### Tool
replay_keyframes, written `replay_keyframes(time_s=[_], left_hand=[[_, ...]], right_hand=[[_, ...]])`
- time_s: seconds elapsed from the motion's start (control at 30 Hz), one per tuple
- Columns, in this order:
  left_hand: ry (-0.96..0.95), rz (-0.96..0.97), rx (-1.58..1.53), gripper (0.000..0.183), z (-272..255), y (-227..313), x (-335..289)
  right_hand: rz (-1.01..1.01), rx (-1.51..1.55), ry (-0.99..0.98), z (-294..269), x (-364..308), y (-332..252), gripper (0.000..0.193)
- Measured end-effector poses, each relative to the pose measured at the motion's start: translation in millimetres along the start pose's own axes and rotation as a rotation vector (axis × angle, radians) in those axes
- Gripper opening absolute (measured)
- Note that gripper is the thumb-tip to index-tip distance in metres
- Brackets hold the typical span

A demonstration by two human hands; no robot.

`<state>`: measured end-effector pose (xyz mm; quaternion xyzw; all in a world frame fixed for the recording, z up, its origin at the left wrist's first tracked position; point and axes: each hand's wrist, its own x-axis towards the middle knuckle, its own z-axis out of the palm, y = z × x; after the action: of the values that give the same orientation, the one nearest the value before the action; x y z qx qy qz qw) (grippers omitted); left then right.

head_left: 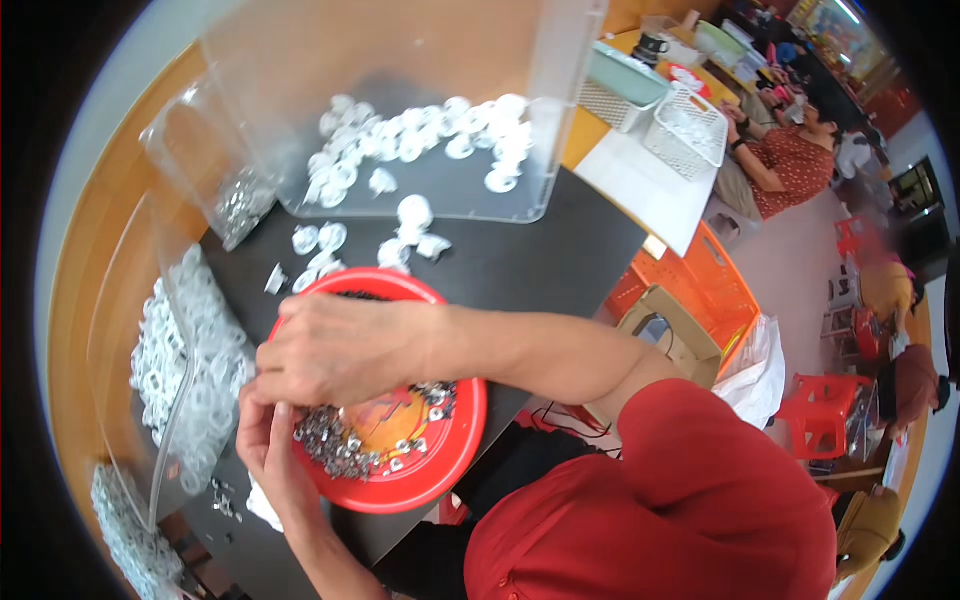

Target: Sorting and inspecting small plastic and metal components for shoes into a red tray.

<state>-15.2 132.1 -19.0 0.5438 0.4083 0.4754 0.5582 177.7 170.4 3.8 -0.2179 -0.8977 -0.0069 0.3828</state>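
My right hand (345,345) reaches across a round red tray (462,440), its fingers closed and bent down at the tray's left rim. Against them, the fingertips of my left hand (270,445) are pinched together. Whatever the two hands hold between them is hidden by the fingers. Many small dark and silvery metal parts (335,445) lie in the tray, with a few white-ringed ones among them. Just beyond the tray, several white plastic cap-like pieces (413,215) are on the dark table (520,250).
A large clear bin (545,150) lies beyond with more white pieces. At left are a clear container (165,470) of white rings and a bag (245,205) of metal parts. An orange crate (735,290), a cardboard box (690,335) and red stools (822,415) stand right; other people sit farther off.
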Motion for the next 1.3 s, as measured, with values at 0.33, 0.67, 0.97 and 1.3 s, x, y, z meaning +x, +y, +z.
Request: replay_keyframes(time_s=[0.33,0.67,0.97,1.3], left_hand=[[-0.008,0.027,0.082,0.015,-4.6,-6.8,1.3],[0.067,0.078,0.187,0.019,-10.2,-19.3,-0.5],[0.006,0.053,0.252,0.019,1.3,1.1,-0.6],[0.048,0.054,0.281,0.015,-5.9,-1.2,0.8]], right_hand=[[-0.066,-0.201,0.042,1.4,0.1,-2.4,0.013],[-0.008,-0.13,-0.086,7.1,-3.3,0.9,0.014],[-0.024,-0.073,-0.091,2.4,-4.0,0.8,0.01],[-0.043,0.02,-0.087,4.9,0.6,10.8,0.017]])
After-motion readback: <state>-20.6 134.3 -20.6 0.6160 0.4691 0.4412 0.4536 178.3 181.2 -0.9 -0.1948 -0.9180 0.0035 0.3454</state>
